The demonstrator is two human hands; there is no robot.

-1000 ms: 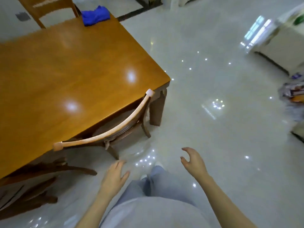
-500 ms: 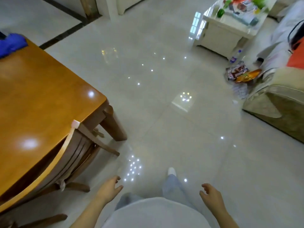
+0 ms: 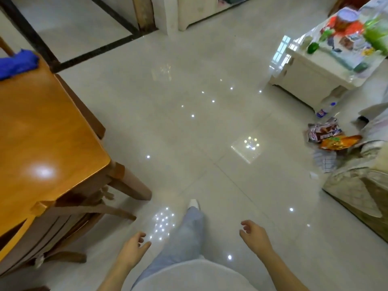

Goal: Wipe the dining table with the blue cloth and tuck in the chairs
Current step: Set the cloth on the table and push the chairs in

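- View has swung right over the last second: dining table (image 3: 48, 131) slid to the frame's left edge, open floor now fills the middle. Person appears to be walking round the table's corner.
- Left hand (image 3: 132, 248): fingers loosely curled, part open, holding nothing. Right hand (image 3: 255, 236): same, empty. Both hang low, clear of the furniture.
- Chair (image 3: 48, 225) sits just left of the left fingers, back rail against the table edge; looks tucked in, and the hand that was near it a second ago is off it.
- Blue cloth (image 3: 17, 64) lies bunched on the far table corner, well ahead and left of both hands, untouched.
- Judgement: this chair done; next is the remaining chairs or fetching the cloth.
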